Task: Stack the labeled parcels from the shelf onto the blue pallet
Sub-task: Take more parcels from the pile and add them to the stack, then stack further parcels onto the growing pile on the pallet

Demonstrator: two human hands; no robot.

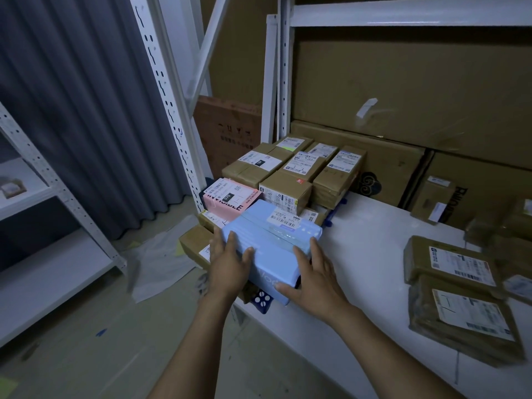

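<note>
Lowering onto the stack, by my judgement: blue parcel (272, 247) sits at centre frame over the blue pallet (261, 301), label up so it can be read. Left hand (227, 262) wraps its left corner, thumb over the top, fingers along the side; right hand (315, 276) clamps the right edge, thumb hooked at the near corner — a two-sided hold, likely to keep it square. Count: one blue, one pink parcel (227, 198), six brown parcels (285, 188) in the block behind. On the white shelf (359, 269), lower right, two labelled parcels (449, 260) clear — others blurred.
</note>
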